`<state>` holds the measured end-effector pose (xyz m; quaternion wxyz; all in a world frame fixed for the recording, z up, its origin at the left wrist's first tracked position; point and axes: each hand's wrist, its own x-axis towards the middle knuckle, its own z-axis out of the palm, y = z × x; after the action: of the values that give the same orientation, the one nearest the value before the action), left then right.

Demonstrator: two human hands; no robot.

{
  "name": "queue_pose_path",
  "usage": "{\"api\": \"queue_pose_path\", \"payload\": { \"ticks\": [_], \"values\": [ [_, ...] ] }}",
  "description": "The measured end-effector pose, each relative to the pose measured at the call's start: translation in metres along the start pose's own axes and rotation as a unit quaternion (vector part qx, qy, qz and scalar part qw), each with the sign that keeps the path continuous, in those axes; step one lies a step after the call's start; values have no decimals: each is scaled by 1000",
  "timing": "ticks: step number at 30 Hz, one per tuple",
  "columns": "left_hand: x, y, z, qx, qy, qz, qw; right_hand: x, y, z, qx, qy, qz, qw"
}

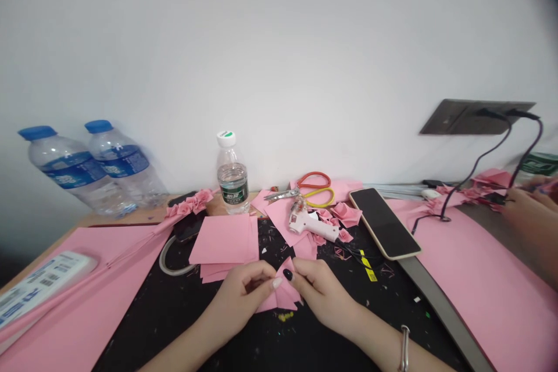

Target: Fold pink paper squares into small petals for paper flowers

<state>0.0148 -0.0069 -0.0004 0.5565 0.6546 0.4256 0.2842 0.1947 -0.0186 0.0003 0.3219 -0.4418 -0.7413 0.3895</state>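
Folded pink paper at six o'clock in view, pinched between left hand and right hand, fingers of both closed on its edges; light, thin, soft, quick to crease, so best held lightly along the folded edges. Loose pink paper squares at eleven o'clock from the hands, white glue gun at twelve, black-screened phone at one

"What's on my arm?"

"You wear a slim silver bangle on the wrist of your right hand."

"And my nails?"

"The right thumbnail is painted glossy black, while the left thumbnail on your left hand looks pale, nearly white."
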Motion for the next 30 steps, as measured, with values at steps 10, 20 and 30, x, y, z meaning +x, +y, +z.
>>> {"api": "queue_pose_path", "payload": {
  "ticks": [10, 20, 30],
  "values": [
    [-2, 0, 0, 40, 42, -6, 998, -1, -1, 5, 80, -42, 88, 992],
    [-3, 1, 0, 19, 21, -4, 1000, -1, 1, 4, 143, -44, 88, 985],
    [-1, 2, 3, -33, 11, -20, 999, -1, -3, 2, 121, -21, 69, 990]
  ]
}}
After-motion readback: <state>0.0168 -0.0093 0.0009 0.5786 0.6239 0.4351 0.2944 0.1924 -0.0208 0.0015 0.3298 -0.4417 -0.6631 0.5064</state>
